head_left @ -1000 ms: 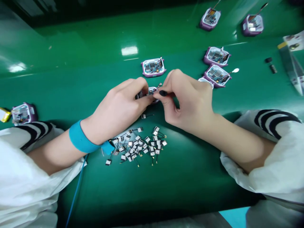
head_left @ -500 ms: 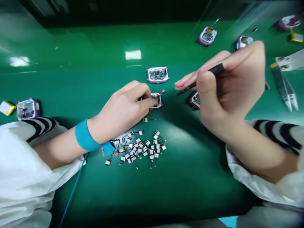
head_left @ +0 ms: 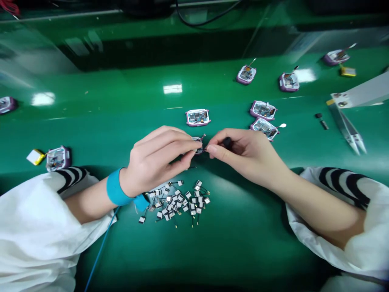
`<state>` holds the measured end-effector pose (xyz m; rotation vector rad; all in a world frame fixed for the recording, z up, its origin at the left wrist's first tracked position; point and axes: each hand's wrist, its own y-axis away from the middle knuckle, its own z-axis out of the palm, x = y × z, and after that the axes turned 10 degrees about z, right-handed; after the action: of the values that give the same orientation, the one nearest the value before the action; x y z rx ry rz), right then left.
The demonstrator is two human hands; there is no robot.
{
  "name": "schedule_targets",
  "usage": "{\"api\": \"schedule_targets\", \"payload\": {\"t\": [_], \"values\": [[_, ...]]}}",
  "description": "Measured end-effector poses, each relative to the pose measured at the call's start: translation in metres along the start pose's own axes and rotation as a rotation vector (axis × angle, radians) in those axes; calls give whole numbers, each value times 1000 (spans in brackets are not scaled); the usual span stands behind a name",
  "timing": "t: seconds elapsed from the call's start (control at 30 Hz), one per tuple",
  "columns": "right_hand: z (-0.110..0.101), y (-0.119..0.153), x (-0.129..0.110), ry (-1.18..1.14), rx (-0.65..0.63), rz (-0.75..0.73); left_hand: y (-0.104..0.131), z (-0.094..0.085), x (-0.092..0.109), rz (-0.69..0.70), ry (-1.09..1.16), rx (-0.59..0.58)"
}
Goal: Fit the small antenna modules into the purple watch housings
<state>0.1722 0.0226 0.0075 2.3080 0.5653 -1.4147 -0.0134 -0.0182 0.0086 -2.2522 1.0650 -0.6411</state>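
Note:
My left hand (head_left: 162, 158), with a blue strap round its wrist, has its fingers closed on a small purple-rimmed watch case (head_left: 199, 147) and partly hides it. My right hand (head_left: 243, 152) holds a thin black tool (head_left: 227, 142) in a pinch, its fingertips close to the case's right edge. What the tool's tip touches is too small to tell. Just beyond them lies another open case (head_left: 198, 117) with a circuit board inside. Several small white-and-black parts with short leads (head_left: 179, 200) lie in a pile nearer to me, below my left hand.
Two open cases (head_left: 263, 110) sit beyond my right hand, and more stand at the far right. Tweezers (head_left: 348, 121) and a small black piece (head_left: 322, 121) are at right. At left are a case (head_left: 57, 158) with a yellow battery (head_left: 35, 157) and a blue cord (head_left: 101, 249).
My right hand has moved left and down to the case by my left hand, with the black tool turned in its grip. The view has shifted, showing more of the table's far side.

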Motion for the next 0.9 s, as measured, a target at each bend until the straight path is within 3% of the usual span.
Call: {"api": "schedule_targets", "payload": {"t": [0.27, 0.47, 0.67, 0.8, 0.9], "values": [[4, 0, -1, 15, -16, -39, 5, 0, -1, 117, -95, -41], [0, -4, 2, 167, 50, -186, 1, -5, 0, -7, -28, -142], [-10, -11, 11, 471, 88, -247, 3, -8, -6, -250, 5, -116], [-2, -15, 17, 548, 9, -258, 3, -3, -6, -200, -25, -224], [3, -17, 20, 534, 34, -271, 2, 0, -5, -170, -71, -262]]}}
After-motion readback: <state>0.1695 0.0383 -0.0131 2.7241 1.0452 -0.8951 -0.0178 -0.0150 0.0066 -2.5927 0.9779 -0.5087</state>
